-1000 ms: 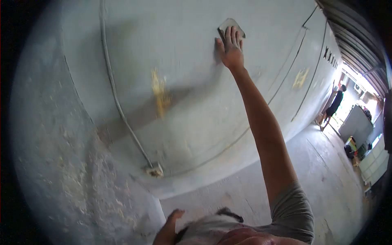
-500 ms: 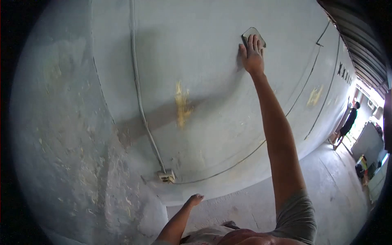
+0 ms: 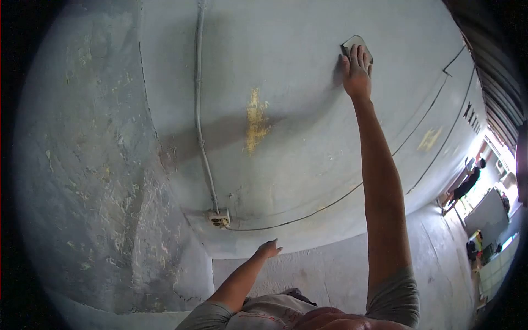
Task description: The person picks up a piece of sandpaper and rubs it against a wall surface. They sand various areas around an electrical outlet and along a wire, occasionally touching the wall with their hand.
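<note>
High on the grey wall (image 3: 308,137), my right hand (image 3: 357,77) presses a piece of sandpaper (image 3: 356,41) flat to the surface. The fingers lie over the sheet, and its pale upper edge shows beyond the fingertips. My right arm is stretched almost straight upward. Low in the view, my left hand (image 3: 269,249) hangs in front of the bottom of the wall with nothing visible in it. Its fingers are partly spread. A worn yellow patch (image 3: 256,121) marks the wall left of my right arm.
A conduit (image 3: 199,110) runs down the wall to a socket box (image 3: 219,218), from which a cable (image 3: 308,219) trails right. Rough plaster (image 3: 93,181) covers the left wall. Far right, another person (image 3: 467,181) stands by the wall, near stacked items (image 3: 487,212).
The view has shifted, so the wall's fixtures sit elsewhere in the frame. My right hand stays on the sandpaper against the wall. My left hand has risen slightly and its fingers have loosened.
</note>
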Motion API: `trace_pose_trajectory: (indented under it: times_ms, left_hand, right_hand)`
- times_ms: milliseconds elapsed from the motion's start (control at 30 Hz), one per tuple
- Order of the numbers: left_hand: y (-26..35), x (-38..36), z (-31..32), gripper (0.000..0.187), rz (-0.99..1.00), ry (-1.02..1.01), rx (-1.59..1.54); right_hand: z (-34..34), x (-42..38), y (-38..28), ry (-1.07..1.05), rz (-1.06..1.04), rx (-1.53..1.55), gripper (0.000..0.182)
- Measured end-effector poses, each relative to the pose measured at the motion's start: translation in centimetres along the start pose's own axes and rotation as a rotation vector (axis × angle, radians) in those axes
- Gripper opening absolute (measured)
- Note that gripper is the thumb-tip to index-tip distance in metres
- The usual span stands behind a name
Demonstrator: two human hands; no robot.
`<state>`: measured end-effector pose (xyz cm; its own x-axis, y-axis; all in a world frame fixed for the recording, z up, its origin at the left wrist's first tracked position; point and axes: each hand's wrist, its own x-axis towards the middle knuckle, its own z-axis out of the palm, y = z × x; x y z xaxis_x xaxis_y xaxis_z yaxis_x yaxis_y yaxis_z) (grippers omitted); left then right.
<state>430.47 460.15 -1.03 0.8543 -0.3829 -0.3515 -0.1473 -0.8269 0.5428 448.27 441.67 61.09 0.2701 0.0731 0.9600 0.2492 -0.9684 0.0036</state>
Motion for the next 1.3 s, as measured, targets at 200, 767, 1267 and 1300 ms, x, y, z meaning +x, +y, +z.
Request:
trace_pose_trajectory:
  times_ms: [200, 767, 1267, 1300]
  left_hand:
    - [-6.2, 0.5, 5.8, 0.079, -0.089, -0.264, -0.03]
    - [-6.9, 0.3, 0.7, 0.057, -0.018, 0.044, -0.033]
    - [-7.8, 0.2, 3.4, 0.051, -0.015, -0.044, -0.077]
    - [-7.7, -0.2, 3.2, 0.051, -0.016, -0.037, -0.075]
  right_hand:
    - [4.8, -11.5, -4.0, 0.059, 0.036, 0.135, 0.064]
    - [5.2, -16.8, -10.5, -0.001, -0.036, 0.126, 0.052]
    - [4.7, -14.1, -12.5, 0.074, -0.06, 0.245, 0.046]
    - [4.9, -15.9, -13.2, 0.014, -0.075, 0.254, 0.047]
